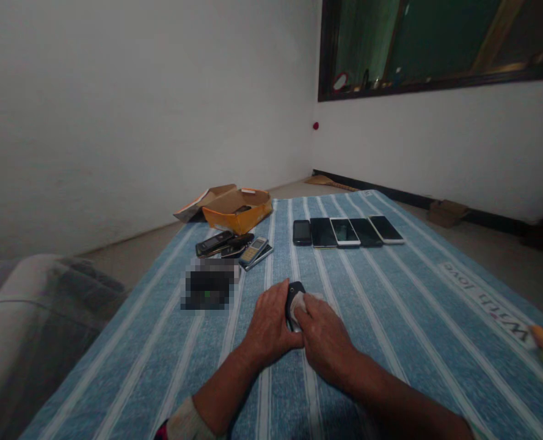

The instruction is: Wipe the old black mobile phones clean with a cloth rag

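Near the middle of the striped cloth, my left hand [271,321] grips a small dark mobile phone [295,288] by its left side. My right hand [324,336] pinches a white wipe [300,304] and presses it on the phone's face. Much of the phone is hidden under the wipe and fingers. Beyond my hands, to the right, several phones lie side by side in a row, among them a white smartphone [344,232] and a small black phone [302,232]. To the left is a loose pile of older phones, with a keypad phone [253,251] on top.
An open orange cardboard box [237,221] stands at the table's far left. A blurred-out dark item [209,286] lies before the phone pile. The blue striped tablecloth [381,342] covers the table. A grey covered seat [37,330] is at left; a small brown carton [448,212] sits by the right wall.
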A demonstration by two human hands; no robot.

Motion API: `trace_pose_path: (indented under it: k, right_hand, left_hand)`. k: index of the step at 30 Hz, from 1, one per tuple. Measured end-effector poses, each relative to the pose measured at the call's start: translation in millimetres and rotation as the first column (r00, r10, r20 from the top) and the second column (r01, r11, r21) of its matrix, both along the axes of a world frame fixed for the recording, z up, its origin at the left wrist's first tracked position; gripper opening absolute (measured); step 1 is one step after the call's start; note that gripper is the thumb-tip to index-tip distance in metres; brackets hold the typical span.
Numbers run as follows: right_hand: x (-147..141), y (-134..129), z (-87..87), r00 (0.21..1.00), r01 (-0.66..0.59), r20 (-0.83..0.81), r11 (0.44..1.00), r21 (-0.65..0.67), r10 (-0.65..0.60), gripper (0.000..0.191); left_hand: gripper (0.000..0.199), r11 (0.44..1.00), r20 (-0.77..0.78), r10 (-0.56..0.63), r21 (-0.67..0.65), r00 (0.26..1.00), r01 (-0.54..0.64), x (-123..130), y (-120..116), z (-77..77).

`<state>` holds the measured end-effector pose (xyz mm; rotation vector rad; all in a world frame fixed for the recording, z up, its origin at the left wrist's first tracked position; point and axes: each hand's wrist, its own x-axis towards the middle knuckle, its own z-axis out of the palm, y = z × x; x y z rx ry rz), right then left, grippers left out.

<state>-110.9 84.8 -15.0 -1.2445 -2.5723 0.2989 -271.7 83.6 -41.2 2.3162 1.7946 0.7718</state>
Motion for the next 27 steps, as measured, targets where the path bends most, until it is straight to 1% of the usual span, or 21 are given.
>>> trace_pose_path:
  k: [4,7,11,17,21,23,27]
  right_hand:
    - [-1.6,-2.8,2.8,0.998,0.008,0.056,0.999,0.038,-0.010,0.035]
    - [-2.5,-6.0,3.4,0.996,0.016,0.085,0.997,0.073,-0.022,0.034]
    - [-3.6,-7.3,0.8,0.995,0.009,0.094,0.994,0.111,-0.020,0.036]
    - [-4.5,-6.1,-2.8,0.996,0.010,0.083,0.991,0.131,-0.021,0.038]
    - [-4.5,-5.6,-3.8,0.996,0.001,0.091,0.993,0.115,-0.011,0.040]
    - [-4.1,-5.6,-1.7,0.995,0.002,0.102,0.995,0.099,-0.012,0.041]
    - [-3.3,-7.8,11.6,0.989,0.010,0.150,1.000,0.026,-0.014,0.040]
  left_hand:
    - [0.103,1.000,-0.016,0.000,0.014,1.000,0.000,-0.8,0.4,-2.2]
    - [0.100,1.000,-0.019,0.005,0.015,1.000,-0.005,-0.9,0.1,-2.3]
    - [0.098,1.000,-0.008,-0.009,0.022,1.000,0.009,-1.0,-0.2,-2.0]
    - [0.095,1.000,-0.006,-0.006,0.024,1.000,0.006,-1.0,0.1,-2.2]
    - [0.096,1.000,-0.002,-0.015,0.027,1.000,0.016,-1.4,0.1,-2.4]
    - [0.098,1.000,-0.002,-0.014,0.024,1.000,0.014,-1.6,0.1,-2.4]
    - [0.097,1.000,-0.008,-0.009,0.022,1.000,0.010,-1.9,0.0,-2.1]
